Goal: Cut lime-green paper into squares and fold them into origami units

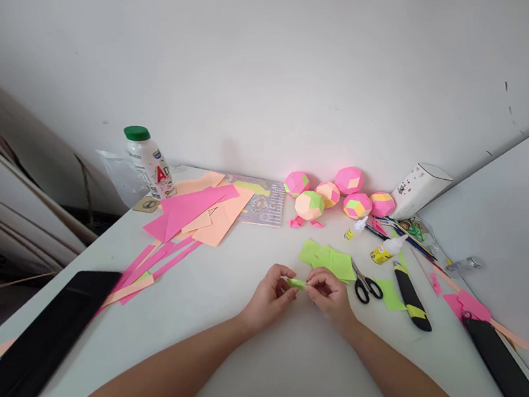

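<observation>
A small folded piece of green paper (296, 283) is held between both hands near the middle of the table. My left hand (271, 294) pinches its left end between thumb and fingers. The right end is between the fingertips of my right hand (329, 294). Just behind my right hand lie several green paper squares (325, 258). Black-handled scissors (362, 286) rest to the right of them, beside another green paper piece (390, 294).
Several paper balls (349, 180) sit by the wall. Glue bottles (386, 250), a utility knife (412, 299) and a white box (421, 190) stand or lie right. Pink and orange sheets (190, 213), a bottle (151, 167) and a black case (51, 337) are left.
</observation>
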The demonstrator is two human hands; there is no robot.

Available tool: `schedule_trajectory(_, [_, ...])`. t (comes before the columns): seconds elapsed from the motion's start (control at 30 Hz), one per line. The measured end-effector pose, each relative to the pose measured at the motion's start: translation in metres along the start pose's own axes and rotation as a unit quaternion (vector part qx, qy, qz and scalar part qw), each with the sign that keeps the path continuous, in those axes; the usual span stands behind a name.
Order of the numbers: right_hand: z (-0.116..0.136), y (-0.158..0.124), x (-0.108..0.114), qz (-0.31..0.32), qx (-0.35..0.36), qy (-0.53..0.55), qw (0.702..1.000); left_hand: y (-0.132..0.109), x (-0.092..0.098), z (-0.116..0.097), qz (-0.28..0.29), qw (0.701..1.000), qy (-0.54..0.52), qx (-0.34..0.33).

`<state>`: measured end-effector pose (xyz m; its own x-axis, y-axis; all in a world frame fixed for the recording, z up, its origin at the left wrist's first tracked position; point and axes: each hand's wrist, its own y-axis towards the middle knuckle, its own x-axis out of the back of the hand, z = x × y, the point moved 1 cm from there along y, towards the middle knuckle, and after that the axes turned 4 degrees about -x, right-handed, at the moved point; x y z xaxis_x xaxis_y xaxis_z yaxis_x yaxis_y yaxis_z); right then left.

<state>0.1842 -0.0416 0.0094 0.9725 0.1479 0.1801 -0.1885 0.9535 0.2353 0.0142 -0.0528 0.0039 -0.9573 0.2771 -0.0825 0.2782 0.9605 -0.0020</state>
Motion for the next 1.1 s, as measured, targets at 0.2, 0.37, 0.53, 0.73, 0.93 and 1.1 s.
schedule_trajectory(0.2, [0.006,-0.004,-0.002,-0.029,0.149,-0.128,0.980,-0.001,0.001,-0.007,-0.050,0.997,-0.054,0.031])
schedule_trajectory(0.37, [0.008,-0.004,0.000,-0.058,0.203,-0.172,0.962,-0.001,0.001,-0.005,-0.045,0.997,-0.054,0.012])
schedule_trajectory(0.53, [0.009,-0.004,-0.001,-0.058,0.233,-0.200,0.950,-0.001,0.000,-0.007,0.018,0.997,-0.074,0.022])
schedule_trajectory(0.73, [0.010,-0.004,-0.004,-0.019,0.228,-0.186,0.956,0.001,0.001,-0.008,0.024,0.994,-0.104,0.015])
schedule_trajectory(0.93, [0.016,-0.005,-0.004,0.016,0.208,-0.151,0.966,0.002,0.003,-0.005,0.025,0.994,-0.108,0.002])
schedule_trajectory(1.1, [0.012,-0.006,-0.003,0.020,0.172,-0.141,0.975,0.001,0.003,-0.008,0.028,0.994,-0.102,0.003])
